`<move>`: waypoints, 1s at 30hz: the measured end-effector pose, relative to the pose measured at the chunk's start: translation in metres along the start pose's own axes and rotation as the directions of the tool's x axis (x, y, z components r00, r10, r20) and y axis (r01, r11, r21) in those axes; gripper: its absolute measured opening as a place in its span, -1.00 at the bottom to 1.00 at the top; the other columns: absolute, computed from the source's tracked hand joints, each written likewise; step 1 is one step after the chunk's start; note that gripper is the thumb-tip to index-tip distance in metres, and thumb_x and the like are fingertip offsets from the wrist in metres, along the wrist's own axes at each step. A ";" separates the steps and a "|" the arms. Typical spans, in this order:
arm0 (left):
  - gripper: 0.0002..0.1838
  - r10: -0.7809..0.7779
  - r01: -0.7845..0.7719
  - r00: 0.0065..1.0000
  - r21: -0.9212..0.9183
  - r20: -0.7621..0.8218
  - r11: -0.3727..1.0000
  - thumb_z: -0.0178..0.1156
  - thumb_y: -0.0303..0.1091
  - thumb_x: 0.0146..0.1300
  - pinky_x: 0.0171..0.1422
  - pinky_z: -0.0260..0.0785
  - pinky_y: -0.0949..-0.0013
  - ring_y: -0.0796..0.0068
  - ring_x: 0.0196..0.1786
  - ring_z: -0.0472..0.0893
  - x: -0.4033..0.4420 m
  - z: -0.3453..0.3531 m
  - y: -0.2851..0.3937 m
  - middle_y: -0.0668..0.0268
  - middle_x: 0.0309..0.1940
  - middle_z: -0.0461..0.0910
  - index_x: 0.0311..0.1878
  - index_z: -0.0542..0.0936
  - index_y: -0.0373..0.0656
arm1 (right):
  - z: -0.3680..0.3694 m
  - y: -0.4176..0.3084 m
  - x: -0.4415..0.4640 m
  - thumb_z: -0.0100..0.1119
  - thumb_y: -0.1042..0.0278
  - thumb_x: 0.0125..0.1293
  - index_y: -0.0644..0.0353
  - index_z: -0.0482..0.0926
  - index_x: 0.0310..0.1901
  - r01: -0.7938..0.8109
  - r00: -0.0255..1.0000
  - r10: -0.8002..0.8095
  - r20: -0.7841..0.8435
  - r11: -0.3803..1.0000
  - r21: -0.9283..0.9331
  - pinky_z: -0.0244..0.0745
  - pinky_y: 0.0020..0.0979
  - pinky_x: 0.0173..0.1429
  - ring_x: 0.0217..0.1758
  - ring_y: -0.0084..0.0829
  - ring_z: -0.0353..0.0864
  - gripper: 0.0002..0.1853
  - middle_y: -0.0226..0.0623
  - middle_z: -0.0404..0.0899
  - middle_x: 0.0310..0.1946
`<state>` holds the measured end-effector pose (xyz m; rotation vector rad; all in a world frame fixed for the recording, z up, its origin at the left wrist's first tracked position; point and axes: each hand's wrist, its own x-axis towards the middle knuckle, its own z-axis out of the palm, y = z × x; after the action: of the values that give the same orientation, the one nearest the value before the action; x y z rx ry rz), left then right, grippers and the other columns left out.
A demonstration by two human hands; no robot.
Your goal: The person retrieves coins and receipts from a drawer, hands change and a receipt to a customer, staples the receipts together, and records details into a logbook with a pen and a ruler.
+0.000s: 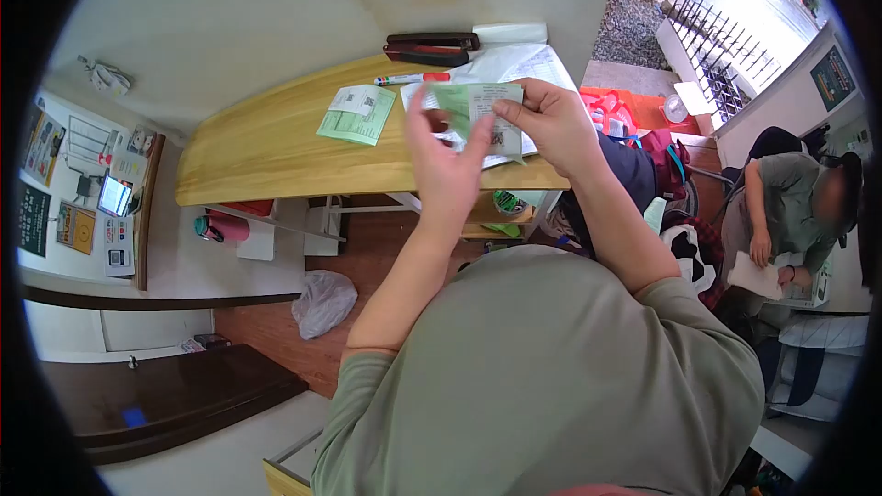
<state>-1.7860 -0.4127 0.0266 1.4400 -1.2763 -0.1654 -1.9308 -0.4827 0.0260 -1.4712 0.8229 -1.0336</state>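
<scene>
My right hand (554, 126) pinches a green paper slip (450, 95) between thumb and fingers at its right end. A white printed label (494, 103) with a QR code lies over the slip's front. At the slip's left end is my left hand (443, 154), its thumb and forefinger apart and a little blurred. Whether its fingertips touch the paper I cannot tell. Left of my hands, another green slip (366, 131) with a white label (354, 100) rests on the wooden table (266, 142). White sheets (542, 67) lie under and behind my hands.
A dark stapler (427, 49) and a red-and-white marker (412, 79) lie at the table's back. A plastic bag (323, 303) sits on the floor. At the right, a seated person (790, 202) holds a paper. Bags (663, 165) stand beside the table.
</scene>
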 end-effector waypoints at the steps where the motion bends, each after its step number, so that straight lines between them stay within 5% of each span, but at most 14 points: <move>1: -0.44 -0.135 0.154 0.986 -0.209 0.102 0.966 0.37 -0.40 0.27 0.04 0.49 0.41 0.50 -0.09 0.62 0.007 -0.004 -0.001 0.23 -0.12 0.65 0.26 0.36 -0.27 | -0.003 -0.002 0.001 0.28 0.42 0.35 0.37 0.61 0.01 -0.038 0.999 0.038 0.009 0.998 -0.043 0.46 -0.57 -0.15 -0.26 -0.70 0.54 -0.73 -0.34 0.69 -0.30; 4: -0.61 -0.327 0.564 0.822 -0.588 0.465 0.581 0.42 -0.41 0.21 0.03 0.54 0.38 0.48 -0.11 0.67 0.026 -0.021 -0.002 0.23 -0.13 0.68 0.05 0.54 -0.32 | -0.004 -0.021 -0.003 0.26 0.45 0.35 0.40 0.57 0.03 -0.001 0.988 -0.009 0.152 0.998 0.069 0.50 -0.55 -0.13 -0.21 -0.69 0.59 -0.72 -0.30 0.71 -0.23; 13: -0.69 -0.322 0.577 0.814 -0.607 0.484 0.547 0.39 -0.50 0.20 0.08 0.50 0.39 0.50 -0.07 0.66 0.025 -0.028 -0.002 0.24 -0.08 0.70 0.02 0.63 -0.26 | 0.000 -0.016 0.008 0.30 0.36 0.36 0.43 0.55 -0.03 -0.037 0.988 0.018 0.156 0.992 0.118 0.55 -0.51 -0.08 -0.17 -0.67 0.62 -0.70 -0.26 0.70 -0.20; 16: -0.70 -0.332 0.514 0.858 -0.659 0.393 0.549 0.40 -0.50 0.19 0.02 0.55 0.37 0.48 -0.12 0.67 0.026 -0.031 -0.008 0.20 -0.12 0.70 -0.01 0.62 -0.34 | 0.002 -0.018 0.015 0.28 0.31 0.38 0.42 0.57 -0.08 -0.007 0.985 0.011 0.170 1.000 -0.021 0.54 -0.51 -0.13 -0.22 -0.64 0.63 -0.70 -0.30 0.70 -0.24; 19: -0.69 -0.354 0.461 0.888 -0.553 0.294 0.695 0.41 -0.49 0.19 0.00 0.55 0.38 0.47 -0.13 0.67 0.032 -0.054 -0.026 0.21 -0.13 0.70 -0.01 0.62 -0.34 | 0.011 -0.031 0.055 0.22 0.30 0.42 0.43 0.56 -0.06 0.139 0.985 -0.121 0.121 0.978 -0.153 0.55 -0.50 -0.05 -0.17 -0.54 0.67 -0.70 -0.25 0.71 -0.23; 20: -0.69 -0.403 0.481 0.876 -0.502 0.263 0.718 0.40 -0.51 0.19 0.00 0.53 0.40 0.48 -0.14 0.67 0.034 -0.063 -0.032 0.20 -0.13 0.70 -0.01 0.62 -0.34 | 0.014 -0.028 0.082 0.25 0.17 0.38 0.39 0.56 -0.01 0.249 0.968 -0.230 0.097 0.860 -0.446 0.56 -0.42 -0.03 -0.19 -0.33 0.71 -0.62 -0.17 0.72 -0.24; 22: -0.70 -0.434 0.521 0.852 -0.552 0.293 0.651 0.40 -0.52 0.19 -0.01 0.53 0.39 0.48 -0.14 0.67 0.037 -0.075 -0.047 0.20 -0.13 0.70 -0.01 0.62 -0.35 | 0.037 -0.013 0.134 0.28 0.07 0.31 0.21 0.64 -0.04 0.323 0.938 -0.321 0.129 0.680 -0.659 0.54 -0.19 0.07 -0.03 -0.20 0.67 -0.62 -0.07 0.67 -0.13; 24: -0.70 -0.458 0.539 0.838 -0.579 0.296 0.612 0.38 -0.53 0.19 0.00 0.54 0.37 0.47 -0.14 0.67 0.038 -0.084 -0.062 0.19 -0.12 0.70 -0.01 0.61 -0.36 | 0.062 0.016 0.178 0.30 0.05 0.27 0.22 0.64 -0.01 0.305 0.943 -0.223 0.245 0.297 -0.905 0.50 -0.12 0.19 0.16 -0.03 0.57 -0.59 -0.03 0.59 0.04; 27: -0.68 -0.431 0.483 0.869 -0.602 0.241 0.636 0.40 -0.51 0.19 -0.01 0.56 0.34 0.44 -0.13 0.68 0.042 -0.101 -0.079 0.18 -0.12 0.70 0.00 0.61 -0.36 | 0.075 0.043 0.209 0.36 0.05 0.20 0.21 0.61 0.06 0.241 0.968 0.041 0.249 0.144 -0.960 0.49 -0.12 0.21 0.20 0.01 0.53 -0.51 -0.03 0.53 0.13; 30: -0.66 -0.504 0.527 0.835 -0.581 0.220 0.620 0.41 -0.50 0.18 -0.02 0.57 0.33 0.41 -0.13 0.69 0.050 -0.130 -0.085 0.17 -0.11 0.70 0.01 0.60 -0.37 | 0.067 0.049 0.227 0.41 0.10 0.14 0.19 0.56 0.13 0.246 0.960 0.107 0.259 0.125 -0.961 0.52 -0.08 0.18 0.13 0.01 0.58 -0.45 -0.03 0.56 0.09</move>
<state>-1.6246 -0.3894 0.0318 1.1643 -0.6736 -0.9317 -1.7807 -0.6720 0.0130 -2.7771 1.3696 -0.1097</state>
